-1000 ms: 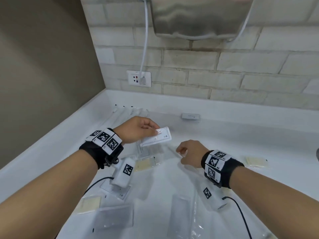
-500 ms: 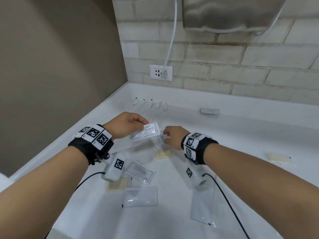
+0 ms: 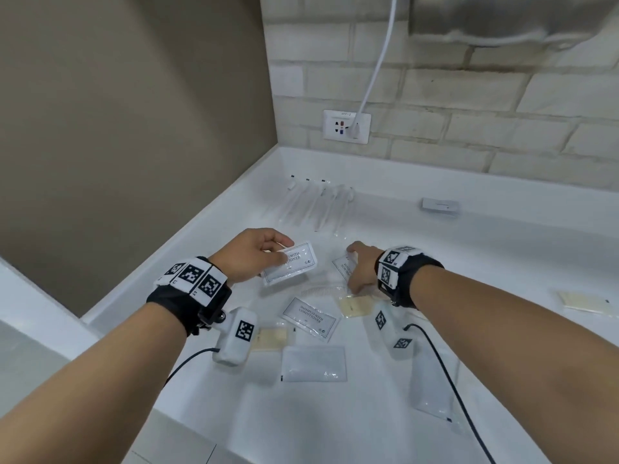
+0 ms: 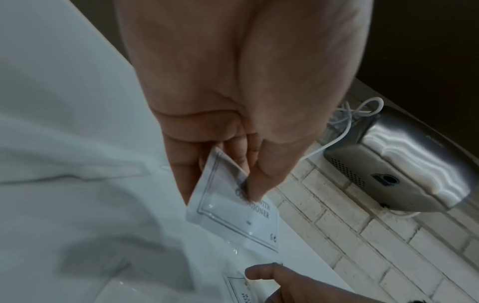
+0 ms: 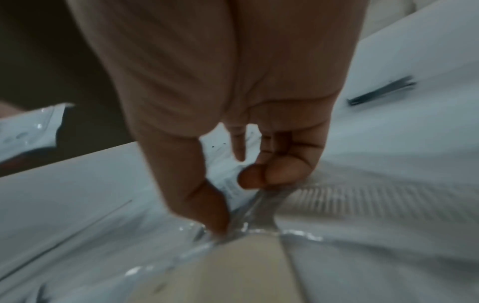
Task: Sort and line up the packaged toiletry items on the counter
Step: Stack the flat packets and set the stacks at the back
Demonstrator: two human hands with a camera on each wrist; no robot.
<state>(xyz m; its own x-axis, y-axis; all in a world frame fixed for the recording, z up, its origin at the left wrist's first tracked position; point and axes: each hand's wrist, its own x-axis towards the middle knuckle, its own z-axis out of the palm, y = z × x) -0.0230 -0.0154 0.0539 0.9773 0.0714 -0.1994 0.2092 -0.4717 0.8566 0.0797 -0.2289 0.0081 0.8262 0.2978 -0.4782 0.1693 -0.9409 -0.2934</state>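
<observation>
My left hand (image 3: 283,254) pinches a white "shampoo with conditioner" sachet (image 3: 291,269) by its end and holds it just above the white counter (image 3: 502,262); the left wrist view shows thumb and fingers clamped on that sachet (image 4: 233,215). Just to the right, my right hand (image 3: 351,279) is down on the counter. In the right wrist view my thumb and curled fingers (image 5: 259,176) pinch a clear comb packet (image 5: 362,196). A second sachet (image 3: 342,267) lies under that hand, and a cream packet (image 3: 356,304) sits just in front.
A third sachet (image 3: 310,318), two pale pouches (image 3: 315,363) (image 3: 432,386) and cream packets (image 3: 269,338) (image 3: 584,304) lie scattered nearer me. Clear-wrapped toothbrushes (image 3: 315,204) stand in a row at the back left, a small white box (image 3: 439,206) by the back wall.
My right hand has moved left and forward to the packets beside my left hand and has closed on the clear packet. The left hand still holds its sachet.
</observation>
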